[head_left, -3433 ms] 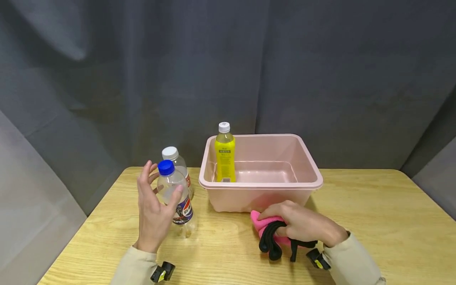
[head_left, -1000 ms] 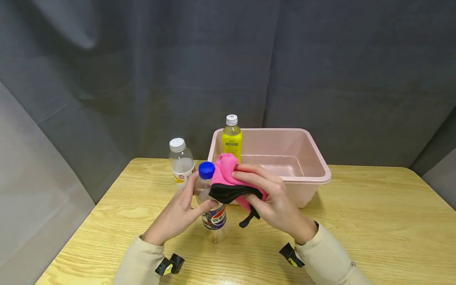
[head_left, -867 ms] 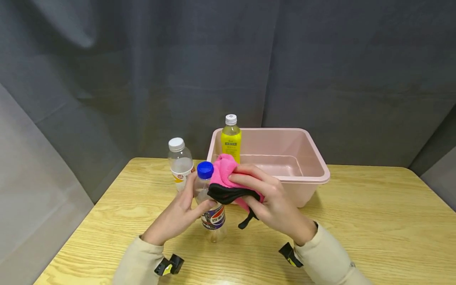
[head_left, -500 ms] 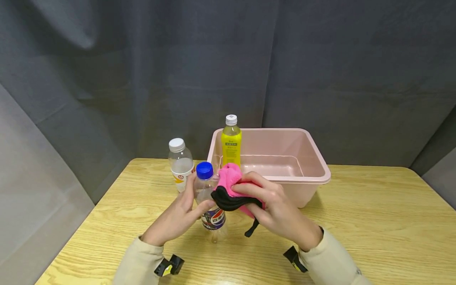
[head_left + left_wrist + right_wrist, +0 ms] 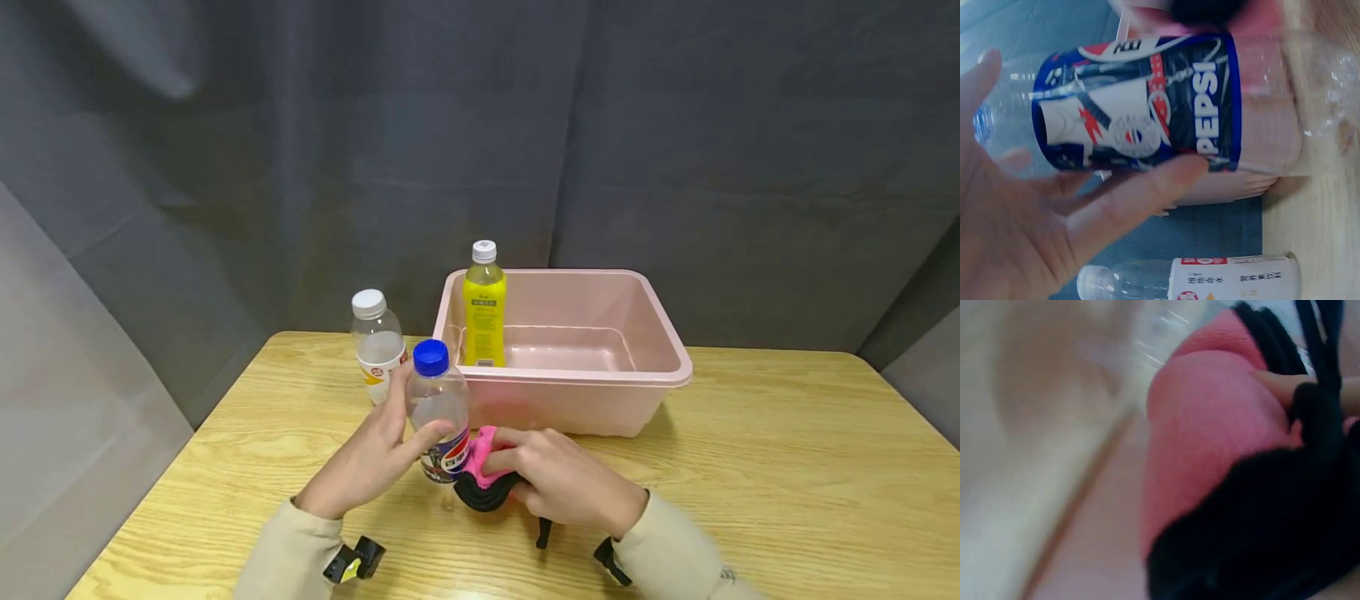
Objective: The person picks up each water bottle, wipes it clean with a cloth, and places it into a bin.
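Note:
My left hand (image 5: 371, 458) grips a clear Pepsi bottle (image 5: 442, 400) with a blue cap from its left side; the bottle stands upright in the head view. In the left wrist view the thumb and fingers lie around the labelled bottle (image 5: 1135, 106). My right hand (image 5: 566, 479) holds a bunched pink cloth (image 5: 480, 454) with black edging against or close beside the lower right part of the bottle. The right wrist view shows the pink cloth (image 5: 1210, 419) large and blurred, pinched by the fingers.
A pink tub (image 5: 555, 400) stands behind the hands, with a yellow-labelled bottle (image 5: 484, 325) upright in its left end. Another clear bottle (image 5: 378, 346) with a white cap stands behind the left hand. The wooden table (image 5: 765, 467) ends at a grey curtain (image 5: 675, 167).
My right hand has lowered the cloth from near the bottle's shoulder to its lower part. The left hand and the Pepsi bottle have barely moved over the last second.

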### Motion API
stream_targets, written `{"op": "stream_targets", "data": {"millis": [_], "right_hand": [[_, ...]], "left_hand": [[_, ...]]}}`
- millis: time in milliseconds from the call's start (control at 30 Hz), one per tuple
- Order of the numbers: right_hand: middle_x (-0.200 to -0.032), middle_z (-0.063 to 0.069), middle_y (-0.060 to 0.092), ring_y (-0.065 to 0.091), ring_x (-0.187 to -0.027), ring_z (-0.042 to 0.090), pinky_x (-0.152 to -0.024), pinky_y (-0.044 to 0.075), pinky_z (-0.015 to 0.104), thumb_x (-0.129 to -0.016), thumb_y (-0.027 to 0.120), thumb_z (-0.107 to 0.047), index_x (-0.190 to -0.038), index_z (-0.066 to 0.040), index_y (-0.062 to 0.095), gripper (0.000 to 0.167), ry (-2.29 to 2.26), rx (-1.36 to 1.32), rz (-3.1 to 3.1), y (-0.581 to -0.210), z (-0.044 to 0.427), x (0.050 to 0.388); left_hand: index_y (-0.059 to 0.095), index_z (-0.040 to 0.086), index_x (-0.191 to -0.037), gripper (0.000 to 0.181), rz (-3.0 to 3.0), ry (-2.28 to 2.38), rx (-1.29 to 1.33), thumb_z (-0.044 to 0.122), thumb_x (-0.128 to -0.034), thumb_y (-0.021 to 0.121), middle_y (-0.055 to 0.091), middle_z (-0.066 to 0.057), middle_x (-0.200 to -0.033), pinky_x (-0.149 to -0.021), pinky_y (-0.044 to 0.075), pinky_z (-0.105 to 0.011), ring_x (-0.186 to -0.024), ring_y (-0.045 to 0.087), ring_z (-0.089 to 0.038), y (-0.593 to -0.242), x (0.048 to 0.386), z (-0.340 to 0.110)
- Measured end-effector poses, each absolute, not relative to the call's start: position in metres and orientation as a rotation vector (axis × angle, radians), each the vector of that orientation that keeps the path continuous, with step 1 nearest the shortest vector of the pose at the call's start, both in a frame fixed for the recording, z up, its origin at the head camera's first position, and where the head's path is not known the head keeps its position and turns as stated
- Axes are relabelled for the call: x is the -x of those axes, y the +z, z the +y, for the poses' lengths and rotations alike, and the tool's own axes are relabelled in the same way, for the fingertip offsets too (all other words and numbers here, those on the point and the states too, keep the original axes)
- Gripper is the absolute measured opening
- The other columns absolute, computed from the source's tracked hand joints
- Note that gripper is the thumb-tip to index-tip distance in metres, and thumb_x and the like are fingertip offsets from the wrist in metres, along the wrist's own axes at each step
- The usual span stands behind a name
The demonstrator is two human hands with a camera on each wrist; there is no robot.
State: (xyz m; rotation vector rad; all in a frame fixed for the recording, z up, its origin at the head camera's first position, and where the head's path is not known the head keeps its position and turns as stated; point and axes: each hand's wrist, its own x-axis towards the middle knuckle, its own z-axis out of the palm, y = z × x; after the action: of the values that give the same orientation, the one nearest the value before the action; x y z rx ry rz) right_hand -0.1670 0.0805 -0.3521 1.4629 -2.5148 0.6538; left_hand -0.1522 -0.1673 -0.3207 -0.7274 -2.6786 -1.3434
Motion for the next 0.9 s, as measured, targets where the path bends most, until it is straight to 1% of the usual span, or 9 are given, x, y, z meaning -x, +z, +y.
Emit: {"op": "stream_targets", "data": {"millis": [67,233,400,467,533,700,733,900], "right_hand": [[-0.108,-0.003,0.065,0.063,-0.092,0.009,-0.084,0.056,0.029,-0.075,0.073,0.009,-0.102,-0.016,0.076,0.037,0.592,-1.492,-2.599,-0.357,0.079,0.167],[-0.109,-0.005,0.066,0.064,-0.092,0.005,-0.083,0.056,0.027,-0.075,0.077,0.008,-0.100,-0.016,0.077,0.035,0.525,-1.578,-2.657,-0.365,0.076,0.167],[-0.111,-0.005,0.067,0.064,-0.097,0.005,-0.089,0.055,0.028,-0.074,0.077,0.009,-0.101,-0.015,0.077,0.036,0.546,-1.598,-2.631,-0.363,0.077,0.170],[-0.112,-0.003,0.067,0.065,-0.100,0.008,-0.091,0.055,0.030,-0.075,0.075,0.009,-0.104,-0.014,0.077,0.036,0.576,-1.570,-2.617,-0.361,0.079,0.170],[-0.110,-0.002,0.067,0.065,-0.098,0.011,-0.090,0.056,0.032,-0.076,0.074,0.008,-0.106,-0.013,0.077,0.037,0.612,-1.532,-2.574,-0.358,0.080,0.170],[-0.104,-0.001,0.067,0.065,-0.088,0.012,-0.079,0.058,0.030,-0.076,0.074,0.008,-0.109,-0.011,0.076,0.038,0.749,-1.426,-2.374,-0.343,0.080,0.168],[-0.105,-0.001,0.067,0.065,-0.089,0.012,-0.079,0.057,0.030,-0.076,0.074,0.009,-0.109,-0.010,0.076,0.038,0.788,-1.407,-2.334,-0.338,0.080,0.167],[-0.114,0.003,0.068,0.066,-0.099,0.018,-0.086,0.058,0.034,-0.076,0.076,0.013,-0.113,-0.006,0.074,0.042,0.960,-1.287,-2.154,-0.316,0.079,0.160]], "left_hand": [[0.017,0.017,-0.153,0.067,-2.680,-1.335,0.736,0.033,-0.1037,0.060,0.049,-0.023,-0.142,-0.106,0.042,-0.062,-0.129,0.052,-0.039,-0.320,0.151,-0.167],[0.015,0.016,-0.154,0.068,-2.686,-1.319,0.721,0.033,-0.1042,0.059,0.049,-0.023,-0.142,-0.107,0.041,-0.062,-0.130,0.051,-0.040,-0.320,0.149,-0.169],[0.015,0.016,-0.154,0.068,-2.673,-1.323,0.735,0.033,-0.1045,0.058,0.048,-0.024,-0.143,-0.107,0.041,-0.062,-0.130,0.051,-0.040,-0.319,0.150,-0.168],[0.015,0.016,-0.154,0.067,-2.674,-1.328,0.742,0.034,-0.1047,0.058,0.048,-0.023,-0.142,-0.106,0.041,-0.062,-0.130,0.052,-0.040,-0.319,0.150,-0.167],[0.016,0.016,-0.153,0.067,-2.680,-1.334,0.746,0.035,-0.1048,0.057,0.049,-0.023,-0.142,-0.106,0.042,-0.061,-0.129,0.052,-0.039,-0.319,0.150,-0.166],[0.015,0.016,-0.154,0.068,-2.707,-1.338,0.735,0.040,-0.1049,0.055,0.048,-0.022,-0.143,-0.106,0.042,-0.061,-0.129,0.053,-0.038,-0.318,0.149,-0.166],[0.015,0.017,-0.154,0.067,-2.708,-1.335,0.732,0.041,-0.1049,0.054,0.048,-0.022,-0.142,-0.106,0.042,-0.061,-0.128,0.053,-0.038,-0.318,0.149,-0.166],[0.015,0.017,-0.155,0.068,-2.718,-1.331,0.723,0.043,-0.1051,0.053,0.047,-0.023,-0.144,-0.107,0.041,-0.061,-0.129,0.052,-0.038,-0.317,0.149,-0.168]]}}
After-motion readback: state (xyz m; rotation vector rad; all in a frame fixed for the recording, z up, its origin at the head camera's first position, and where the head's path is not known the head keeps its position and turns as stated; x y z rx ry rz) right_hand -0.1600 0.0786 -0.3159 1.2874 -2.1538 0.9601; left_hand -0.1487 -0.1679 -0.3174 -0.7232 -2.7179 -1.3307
